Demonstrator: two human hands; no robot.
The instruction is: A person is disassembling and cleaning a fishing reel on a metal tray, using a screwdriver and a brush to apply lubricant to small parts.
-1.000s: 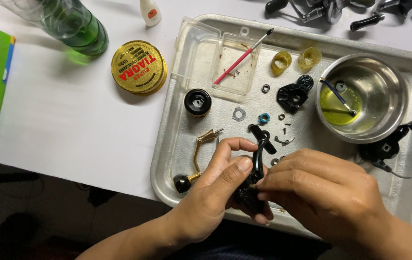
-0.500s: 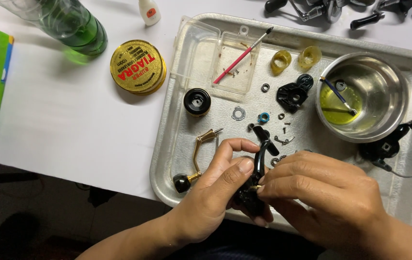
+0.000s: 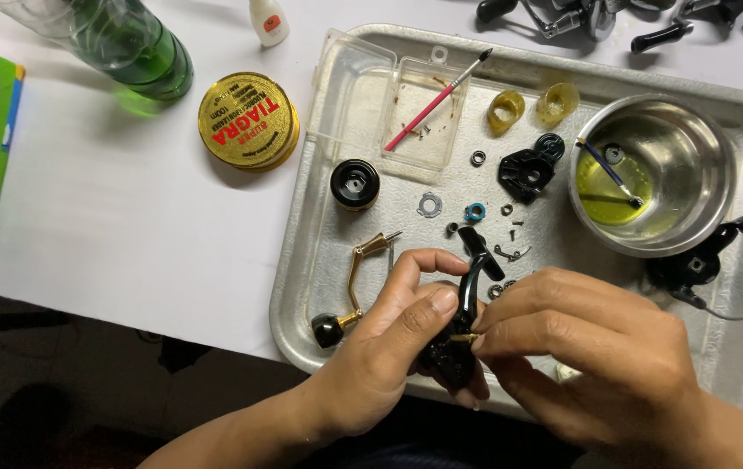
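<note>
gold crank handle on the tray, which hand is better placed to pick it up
Probably the left hand: the gold crank handle lies just beside it, while the right hand is farther off, fingertips pinching at the black reel body.

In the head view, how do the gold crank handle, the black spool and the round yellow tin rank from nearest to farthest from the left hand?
1. Gold crank handle: on the tray, just left of the left hand.
2. Black spool: on the tray, farther up.
3. Round yellow tin: off the tray, on the white table, up and to the left.
</note>
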